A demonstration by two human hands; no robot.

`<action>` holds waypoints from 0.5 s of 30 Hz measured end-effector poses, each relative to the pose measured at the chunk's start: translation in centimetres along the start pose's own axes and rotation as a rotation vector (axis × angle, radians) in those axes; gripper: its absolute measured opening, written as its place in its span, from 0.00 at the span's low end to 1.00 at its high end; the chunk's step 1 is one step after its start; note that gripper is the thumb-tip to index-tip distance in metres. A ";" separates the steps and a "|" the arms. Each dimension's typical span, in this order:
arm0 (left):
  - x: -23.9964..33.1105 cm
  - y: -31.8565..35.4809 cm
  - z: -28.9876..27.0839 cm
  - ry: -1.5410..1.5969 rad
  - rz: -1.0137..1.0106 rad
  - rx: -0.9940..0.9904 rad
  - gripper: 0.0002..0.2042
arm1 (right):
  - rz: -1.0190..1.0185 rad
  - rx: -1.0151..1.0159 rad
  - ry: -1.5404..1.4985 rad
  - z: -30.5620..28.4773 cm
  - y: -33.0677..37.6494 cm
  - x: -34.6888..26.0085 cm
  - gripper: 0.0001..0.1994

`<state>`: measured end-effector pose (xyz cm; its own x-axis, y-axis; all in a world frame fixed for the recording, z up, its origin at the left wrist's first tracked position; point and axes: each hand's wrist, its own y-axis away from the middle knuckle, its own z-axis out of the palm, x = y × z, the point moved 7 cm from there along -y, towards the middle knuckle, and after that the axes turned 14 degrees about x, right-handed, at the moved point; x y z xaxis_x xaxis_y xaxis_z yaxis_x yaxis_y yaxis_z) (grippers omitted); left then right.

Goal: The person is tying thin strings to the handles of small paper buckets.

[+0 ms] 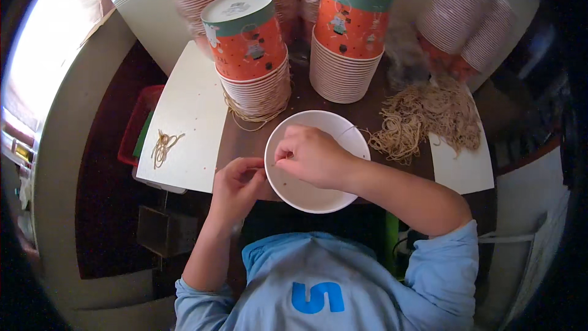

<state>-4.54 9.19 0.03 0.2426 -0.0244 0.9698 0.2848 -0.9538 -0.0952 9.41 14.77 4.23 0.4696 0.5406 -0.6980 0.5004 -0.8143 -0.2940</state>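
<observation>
A white-lined paper bucket stands at the table's near edge with its mouth up. My right hand reaches inside it, fingers pinched together close to the inner left wall, where a thin bit of cord seems to show at the fingertips. Outside, my left hand is curled against the left of the rim, thumb and fingers drawn together; whatever lies between them is hidden. At the bucket's right rim a thin strand of cord shows, near a tangled heap of tan cords.
Two stacks of upside-down orange-and-green paper buckets, a left stack and a right stack, stand behind. Cord loops circle the left stack's base. Loose cords lie at the left. Wrapped bucket stacks fill the back. A red crate sits beyond the table's left edge.
</observation>
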 end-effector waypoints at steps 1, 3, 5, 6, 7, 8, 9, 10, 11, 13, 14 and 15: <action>-0.2 0.0 0.0 -0.005 -0.006 -0.002 0.08 | 0.002 -0.002 0.026 0.2 -0.1 0.1 0.06; -0.2 0.0 0.0 -0.010 -0.013 -0.003 0.08 | 0.004 -0.007 0.024 0.3 -0.2 0.0 0.06; 0.1 -0.1 0.0 -0.044 0.004 -0.002 0.08 | 0.010 -0.012 0.023 0.4 -0.3 0.2 0.06; 0.1 -0.1 0.0 -0.044 0.004 -0.003 0.08 | 0.004 -0.004 0.011 0.4 -0.3 0.3 0.06; 0.1 -0.1 0.0 -0.042 0.004 -0.003 0.08 | -0.001 0.005 0.000 0.4 -0.3 0.3 0.06; 0.1 -0.1 0.0 -0.041 0.005 -0.003 0.08 | 0.000 0.005 0.001 0.4 -0.4 0.3 0.06; 0.1 -0.1 0.0 -0.041 0.005 -0.004 0.08 | 0.002 0.004 -0.015 0.5 -0.4 0.2 0.06; 0.2 -0.1 0.0 -0.031 -0.001 -0.008 0.08 | 0.003 0.003 -0.029 0.5 -0.5 0.1 0.05; 0.2 -0.2 0.1 -0.021 -0.007 -0.013 0.08 | 0.004 0.004 -0.029 0.5 -0.5 0.1 0.05; -0.1 -0.2 0.0 -0.018 -0.006 -0.015 0.08 | -0.029 0.009 -0.001 0.5 -0.6 0.0 0.05; -0.2 -0.2 0.0 -0.015 -0.005 -0.016 0.08 | -0.030 0.009 -0.002 0.6 -0.6 0.0 0.05; -0.2 -0.2 0.0 -0.016 -0.005 -0.014 0.08 | -0.031 0.006 0.007 0.7 -0.7 0.0 0.05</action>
<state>-4.67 9.38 -0.13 0.2556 -0.0146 0.9667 0.2731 -0.9581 -0.0867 8.59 15.19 3.96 0.4592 0.5672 -0.6837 0.5108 -0.7982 -0.3192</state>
